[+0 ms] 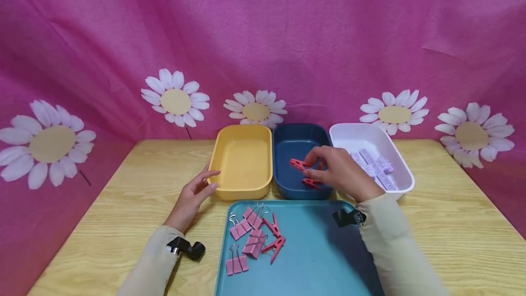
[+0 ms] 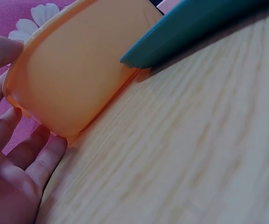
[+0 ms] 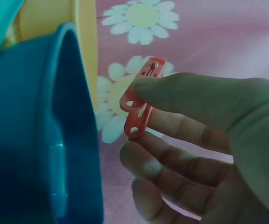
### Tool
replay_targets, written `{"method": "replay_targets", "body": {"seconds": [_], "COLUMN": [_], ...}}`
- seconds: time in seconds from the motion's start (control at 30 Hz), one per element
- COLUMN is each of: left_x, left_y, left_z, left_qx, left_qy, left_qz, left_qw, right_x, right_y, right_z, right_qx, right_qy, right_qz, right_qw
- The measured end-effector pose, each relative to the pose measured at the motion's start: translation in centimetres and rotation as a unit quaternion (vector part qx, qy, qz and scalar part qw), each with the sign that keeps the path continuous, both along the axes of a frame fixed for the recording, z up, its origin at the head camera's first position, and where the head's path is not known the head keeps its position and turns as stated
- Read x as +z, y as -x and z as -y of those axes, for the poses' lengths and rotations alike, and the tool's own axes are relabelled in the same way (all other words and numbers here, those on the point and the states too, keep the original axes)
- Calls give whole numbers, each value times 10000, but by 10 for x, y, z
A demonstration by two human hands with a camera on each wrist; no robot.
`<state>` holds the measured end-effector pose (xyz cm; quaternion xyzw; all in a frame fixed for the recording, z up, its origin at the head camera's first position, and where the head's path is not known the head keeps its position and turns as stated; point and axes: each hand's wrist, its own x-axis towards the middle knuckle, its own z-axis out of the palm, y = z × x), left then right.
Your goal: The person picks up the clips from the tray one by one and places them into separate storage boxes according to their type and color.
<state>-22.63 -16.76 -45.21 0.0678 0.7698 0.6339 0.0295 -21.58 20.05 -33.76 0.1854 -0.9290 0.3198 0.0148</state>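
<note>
My right hand [image 1: 343,172] pinches a red plastic clothespin [image 3: 141,98] between thumb and fingers, over the navy bin [image 1: 302,134]. Inside that bin lies another red clothespin [image 1: 311,183]. My left hand [image 1: 191,200] holds the near left edge of the yellow bin [image 1: 242,193], fingers at its rim and outer wall. In front of the bins is a teal tray [image 1: 312,250]. On its left part lie several pink binder clips [image 1: 237,265] with wire handles, beside two red clothespins [image 1: 274,246].
At the right stands a white bin [image 1: 404,184] containing lilac strips with printed marks [image 1: 378,170]. The three bins sit side by side on a wooden table [image 1: 135,195]. Behind them hangs a magenta cloth [image 1: 320,49] with daisies. Both wrists carry small black cameras [image 1: 186,248].
</note>
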Motion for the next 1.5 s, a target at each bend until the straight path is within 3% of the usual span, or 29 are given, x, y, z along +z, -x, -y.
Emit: {"method": "replay_targets", "body": {"seconds": [0.43,0.9,1.2,1.5], "left_x": [-2,-3,0,0], "left_y": [0,1,-1,-2], "left_z": [0,2,1,0], "left_qx": [-111,-59,-110,-69], "left_qy": [-110,-90,-91,-51], "left_qz": [-171,-81,-218,-134], "left_qw": [9997,9999,9997,9999], "right_x": [-27,-55,-59,-59], "right_y": [9,11,13,12], "right_z": [-1,-5,-2,-3], "right_qx": [-147,4,-47,-41], "right_qy": [-101,-42,-133,-94], "right_qz": [363,-408,-348,-293], "right_qw": [9992,9992,9993,9995]}}
